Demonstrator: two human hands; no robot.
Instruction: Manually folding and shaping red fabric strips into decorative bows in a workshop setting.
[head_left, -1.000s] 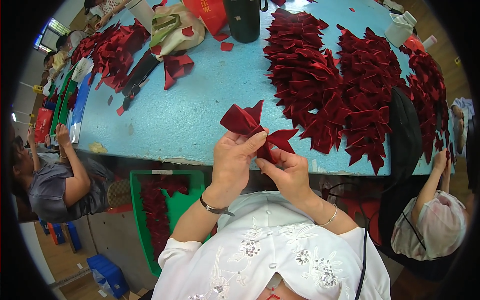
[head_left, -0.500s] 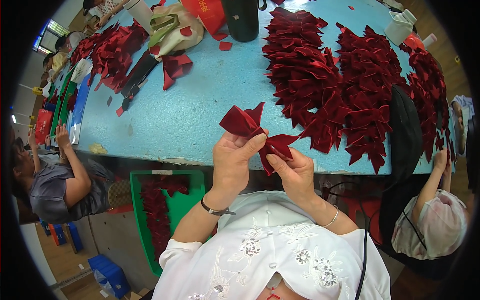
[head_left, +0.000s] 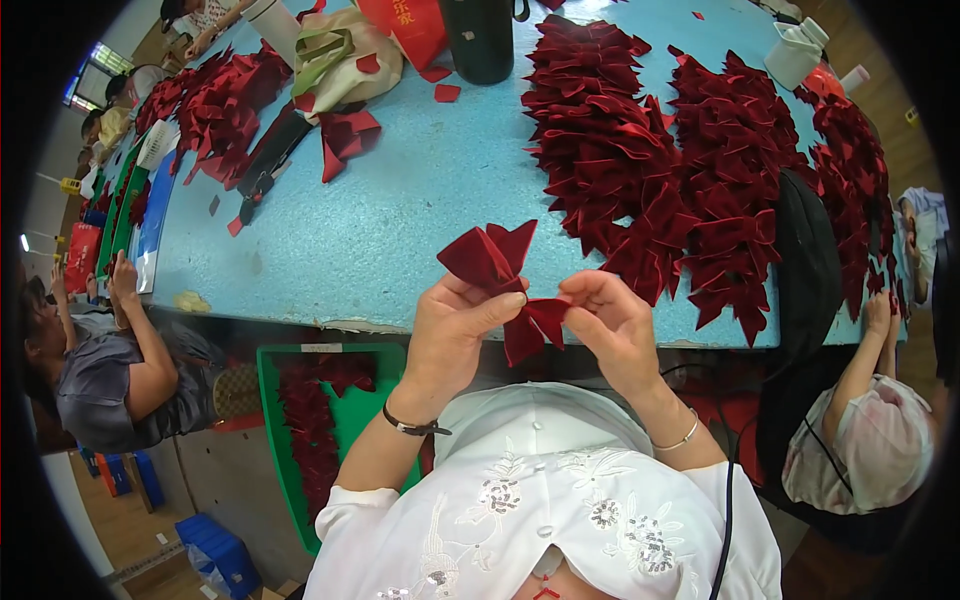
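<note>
A dark red bow point(head_left: 490, 262) with a velvety sheen is held up between the hands, at the near edge of the blue counter point(head_left: 400, 220). Its waist is gripped by the left hand point(head_left: 447, 335); two broad, pointed wings are spread above that thumb and two shorter tails below it, toward the right hand point(head_left: 618, 328). The right thumb and forefinger are set at a tail's edge, but whether it is pinched cannot be told. The bow's middle is covered by the left thumb, and the left fingers are partly hidden behind the cloth. Beyond the right hand, similar bows point(head_left: 600, 140) are overlapped so closely that single ones are hardly made out. Left of the left hand, a green crate point(head_left: 355, 425) is partly covered by the forearm.
</note>
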